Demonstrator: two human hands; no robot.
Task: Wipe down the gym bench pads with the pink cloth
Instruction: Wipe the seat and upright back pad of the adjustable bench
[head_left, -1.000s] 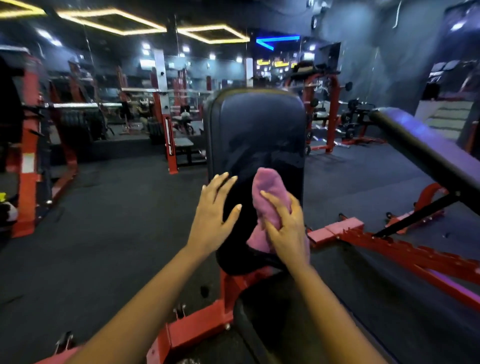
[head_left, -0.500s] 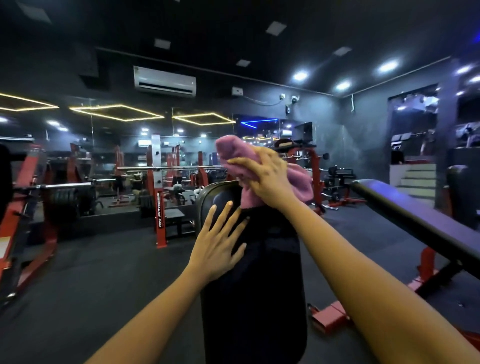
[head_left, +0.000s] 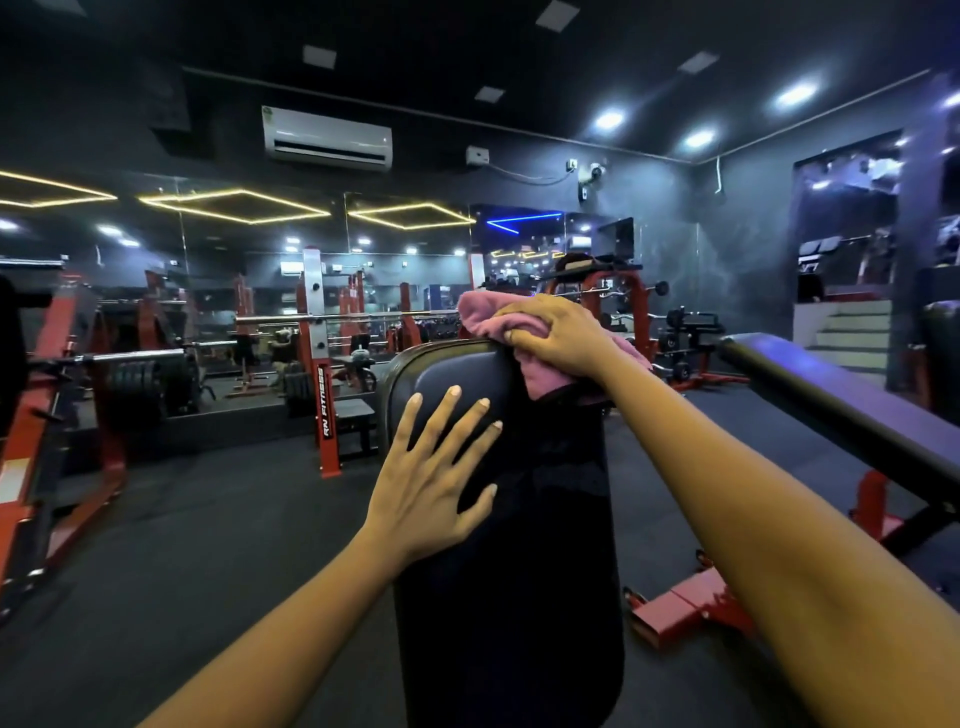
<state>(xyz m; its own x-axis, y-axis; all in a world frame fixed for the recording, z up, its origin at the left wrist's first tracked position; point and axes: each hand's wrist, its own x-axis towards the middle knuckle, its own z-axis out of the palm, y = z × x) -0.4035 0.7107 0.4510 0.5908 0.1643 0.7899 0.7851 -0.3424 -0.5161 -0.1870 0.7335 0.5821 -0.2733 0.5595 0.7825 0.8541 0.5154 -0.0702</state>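
Since a second ago, the pink cloth (head_left: 483, 319) has been carried from the lower part of the bench pad (head_left: 519, 597) up to its top edge, near the middle of the frame, where it is draped over the rim. It is gripped by the right hand (head_left: 558, 338), with the fingers curled into it. The left hand (head_left: 431, 483) is laid flat on the pad's left side, fingers spread, nothing held. The pad's long axis runs from the cloth down to bottom centre, so the next stroke would likely be drawn downward.
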